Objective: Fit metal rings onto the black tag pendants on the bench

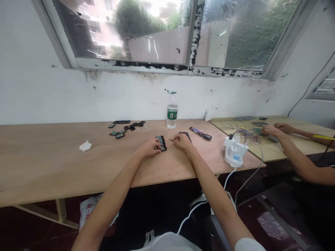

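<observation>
**THINGS**
Left grip: your left hand [149,147] is curled over a short stack of dark rectangular tiles [161,143], fingers pressed together on top of it.
Right grip: your right hand [182,141] is just beside the stack, thumb and forefinger drawn close around a tiny pale metal piece [171,139]. It is too small to tell whether it is pinched.
Location: the stack lies on the plywood bench [52,164], directly in front of you, between your hands.
Handling: with parts this small, you would do well to keep your left fingers flat and even on the stack, so the tiles stay in line, and work the right fingertips lightly.

**REST**
Materials: the bench is raw, pale wood with a fine grain. The tiles look matte black, with darker glossy faces.
Nearby: a loose cluster of similar dark tiles [125,128] lies to your left, with small silvery bits [142,129] beside it. Further off are a crumpled white tissue [85,146], a clear plastic water bottle [172,111] with a green label, a wrapped chocolate bar [196,131] and a white charging unit [235,151] with pale cables.
Co-worker: two hands [274,130] rest on a second bench [300,122] to your right.
</observation>
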Available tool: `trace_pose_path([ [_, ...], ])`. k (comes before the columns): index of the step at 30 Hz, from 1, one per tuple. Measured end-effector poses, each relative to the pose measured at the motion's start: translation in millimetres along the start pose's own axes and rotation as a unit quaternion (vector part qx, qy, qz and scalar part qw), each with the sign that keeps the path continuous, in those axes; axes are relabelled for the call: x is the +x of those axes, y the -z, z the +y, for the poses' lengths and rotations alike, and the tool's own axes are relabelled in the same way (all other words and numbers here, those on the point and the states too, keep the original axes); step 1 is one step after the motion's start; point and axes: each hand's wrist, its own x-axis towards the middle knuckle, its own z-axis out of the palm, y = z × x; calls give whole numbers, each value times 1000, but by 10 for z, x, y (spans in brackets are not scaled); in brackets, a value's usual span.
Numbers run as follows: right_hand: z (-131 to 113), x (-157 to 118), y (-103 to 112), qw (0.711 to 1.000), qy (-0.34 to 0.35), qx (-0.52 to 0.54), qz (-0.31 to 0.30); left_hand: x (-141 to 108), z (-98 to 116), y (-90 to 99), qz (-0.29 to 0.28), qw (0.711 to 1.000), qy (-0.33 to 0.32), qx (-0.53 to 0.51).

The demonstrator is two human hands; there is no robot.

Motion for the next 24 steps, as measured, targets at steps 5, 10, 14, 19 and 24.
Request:
trace_pose_path([
  [5,-8,7,-88,1000,13,17,-16,-27,-5,27,16,999,26,-31],
  [10,40,56,-40,993,-14,51,109,-97,-156,208,54,995,67,-47],
  [14,73,63,-19,987,-23,64,149,-188,-277,392,18,994,91,-55],
  [19,39,42,-90,983,23,100,151,-239,-238,416,10,991,128,-23],
  [24,-14,3,-153,983,44,120,129,-175,-46,325,23,985,161,63],
])
